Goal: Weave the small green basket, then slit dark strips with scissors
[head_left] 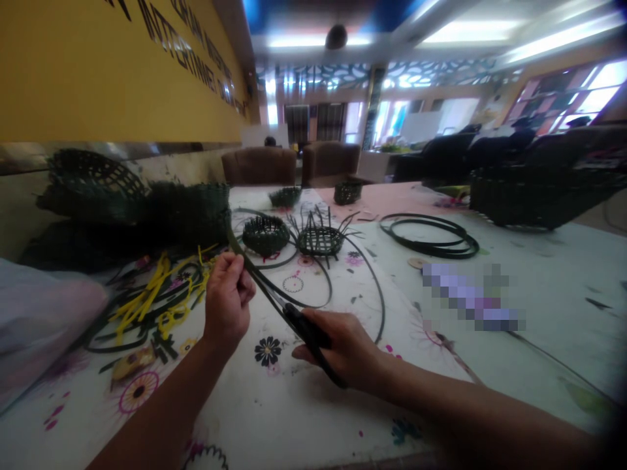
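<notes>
At five o'clock, gripping black scissors [307,331] in right hand [347,356], fingers clenched round handles. At ten o'clock from them, pinching dark strip [247,266] between left hand [226,301] fingers, above bench [294,411].

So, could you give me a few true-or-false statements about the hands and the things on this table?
1. The right hand holds dark-handled scissors. True.
2. The left hand lies flat with nothing in it. False: it pinches a dark green strip, which runs to the scissors.
3. A coil of dark strips lies flat on the table. True.
4. The unfinished basket with loose spokes sits on a chair. False: it stands on the table, beside a small round basket.
5. Yellow strips lie left of the left hand. True.
</notes>
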Available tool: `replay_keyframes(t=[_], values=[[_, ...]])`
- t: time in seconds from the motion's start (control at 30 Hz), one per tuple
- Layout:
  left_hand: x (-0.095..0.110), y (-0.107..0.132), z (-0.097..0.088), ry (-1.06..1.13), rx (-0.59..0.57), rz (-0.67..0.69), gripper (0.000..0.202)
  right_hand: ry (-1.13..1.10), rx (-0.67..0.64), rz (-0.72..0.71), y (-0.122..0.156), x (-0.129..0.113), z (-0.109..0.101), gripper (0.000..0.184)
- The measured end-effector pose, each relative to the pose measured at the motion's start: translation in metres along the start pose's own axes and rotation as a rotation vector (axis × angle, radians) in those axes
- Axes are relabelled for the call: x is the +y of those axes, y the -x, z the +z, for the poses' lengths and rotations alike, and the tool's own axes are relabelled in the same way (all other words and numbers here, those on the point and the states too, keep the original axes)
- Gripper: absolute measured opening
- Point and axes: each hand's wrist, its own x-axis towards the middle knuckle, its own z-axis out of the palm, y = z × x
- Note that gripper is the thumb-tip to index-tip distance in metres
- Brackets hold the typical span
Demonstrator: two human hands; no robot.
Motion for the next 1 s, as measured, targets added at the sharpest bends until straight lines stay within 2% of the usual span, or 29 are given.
replay_keyframes(t=[0.23, 0.5, 0.83, 1.0], values=[[0.000, 0.001, 0.001, -0.003, 0.026, -0.005, 0.020, 0.021, 0.036, -0.031, 0.001, 0.004, 0.003, 0.029], [-0.003, 0.005, 0.004, -0.003, -0.003, 0.001, 0.023, 0.024, 0.006, 0.031, -0.003, -0.005, -0.004, 0.029], [-0.001, 0.011, 0.007, 0.013, -0.004, 0.018, 0.023, 0.001, 0.002, 0.047, 0.000, -0.007, -0.002, 0.024], [-0.001, 0.013, 0.007, 0.020, -0.019, 0.014, 0.023, -0.008, -0.006, -0.003, 0.001, -0.006, -0.002, 0.024]])
